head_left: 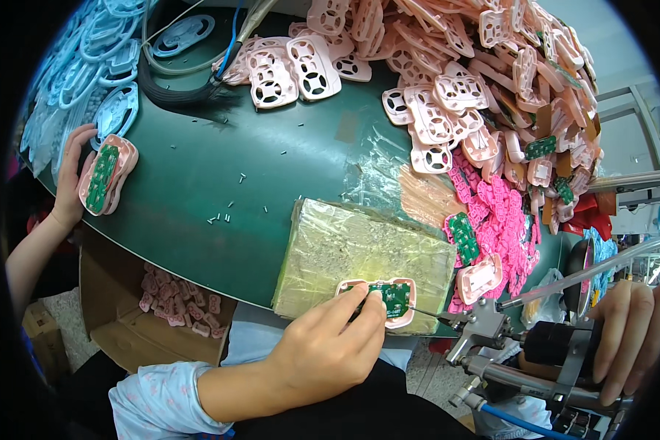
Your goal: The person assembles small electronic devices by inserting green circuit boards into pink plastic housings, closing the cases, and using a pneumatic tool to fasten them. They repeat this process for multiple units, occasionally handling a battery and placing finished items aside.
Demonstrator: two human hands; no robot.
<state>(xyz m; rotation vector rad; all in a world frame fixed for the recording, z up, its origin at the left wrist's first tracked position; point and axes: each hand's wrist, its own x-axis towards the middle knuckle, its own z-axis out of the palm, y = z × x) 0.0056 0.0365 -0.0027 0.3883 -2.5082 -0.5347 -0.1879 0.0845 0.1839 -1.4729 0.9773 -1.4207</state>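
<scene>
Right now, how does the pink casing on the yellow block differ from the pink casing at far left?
The pink casing on the yellow block lies crosswise in view; the far-left casing runs up it, slanted.
The block casing is partly covered by the left hand; the far-left casing is in a co-worker's hand.
Both hold a green circuit board.
</scene>
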